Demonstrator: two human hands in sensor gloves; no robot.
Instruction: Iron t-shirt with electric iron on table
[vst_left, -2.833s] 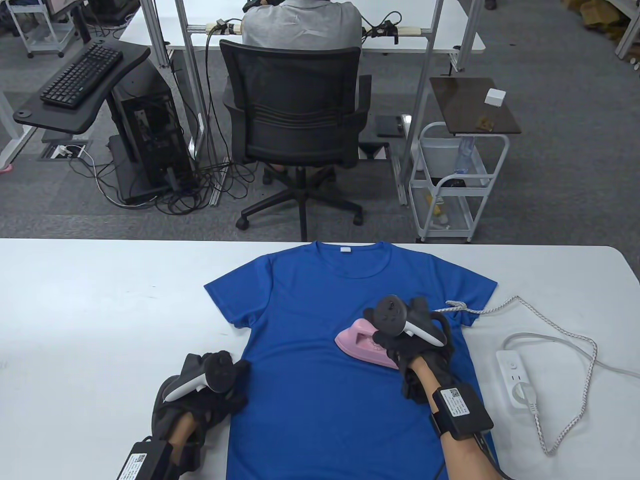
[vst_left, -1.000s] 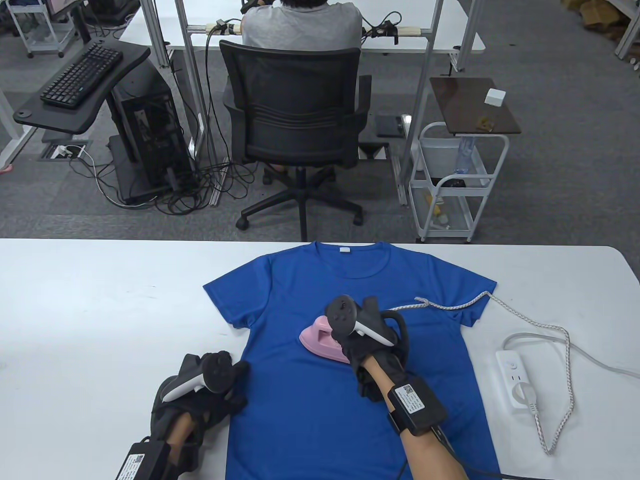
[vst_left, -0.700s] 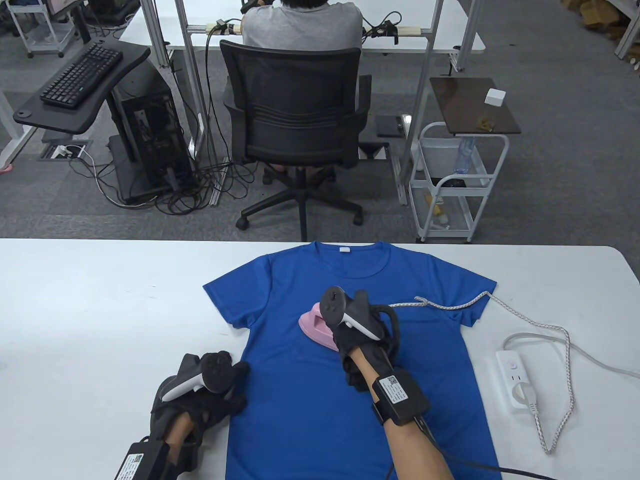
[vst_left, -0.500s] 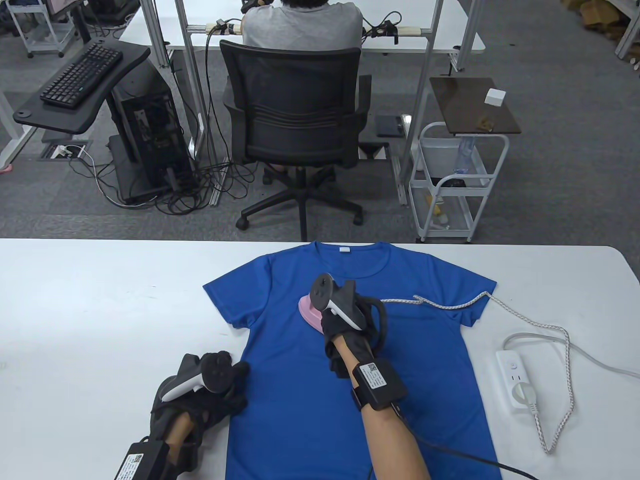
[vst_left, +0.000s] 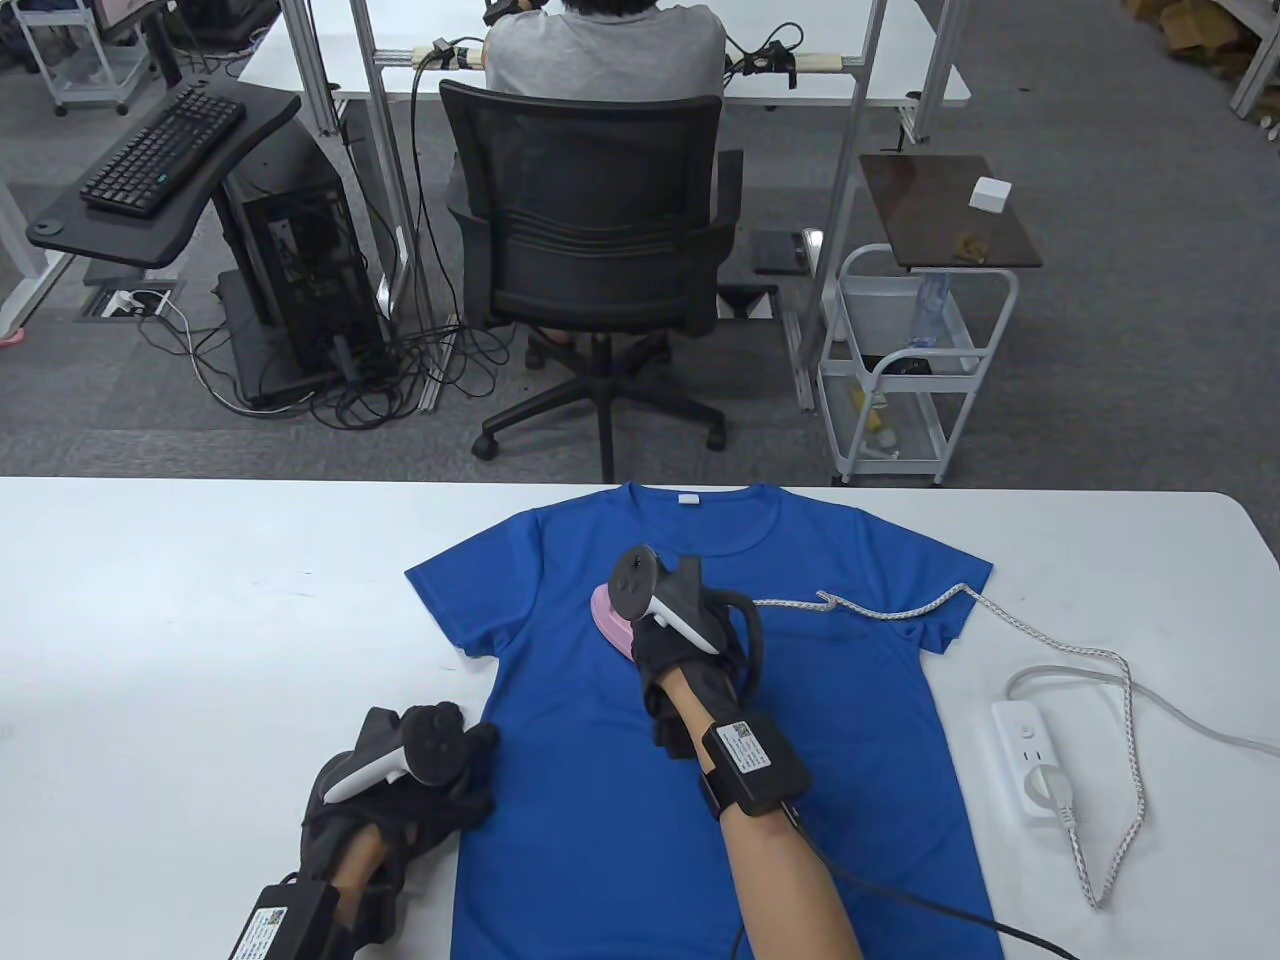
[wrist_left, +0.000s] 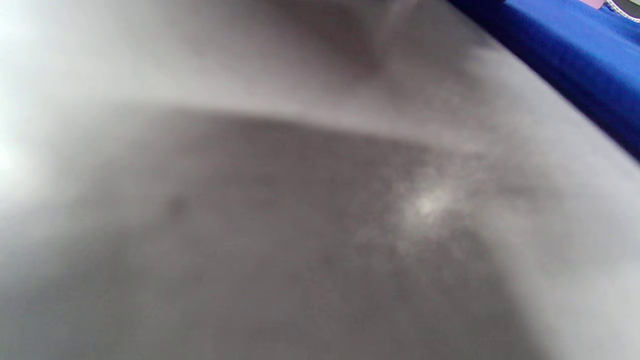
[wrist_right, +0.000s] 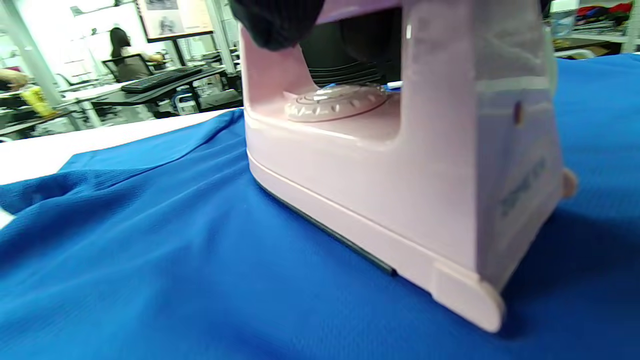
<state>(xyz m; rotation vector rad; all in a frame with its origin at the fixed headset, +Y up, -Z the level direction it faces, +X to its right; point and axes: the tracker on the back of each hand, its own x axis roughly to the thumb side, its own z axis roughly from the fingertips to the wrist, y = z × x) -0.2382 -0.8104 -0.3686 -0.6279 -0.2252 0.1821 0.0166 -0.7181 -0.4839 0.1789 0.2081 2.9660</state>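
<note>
Since 2.8 s ago our right hand (vst_left: 668, 650) has carried the pink iron (vst_left: 608, 615) from the right side of the blue t-shirt (vst_left: 620, 800) up and leftward to the chest, just below the collar. The hand grasps the iron's handle, and the right wrist view shows the soleplate lying flat on the cloth. The braided cord (vst_left: 1000, 610) has been pulled along and now runs straighter across the shirt's right sleeve. Our left hand (vst_left: 420, 790) has not moved: it rests on the shirt's left edge near the hem, on the white table (vst_left: 180, 620); whether its fingers are curled or flat we cannot tell, and its wrist view is a grey blur.

The cord loops on the table to 1 white power strip (vst_left: 1035, 765) at the right. Beyond the table stand an office chair (vst_left: 590, 230) and a white cart (vst_left: 915, 370).
</note>
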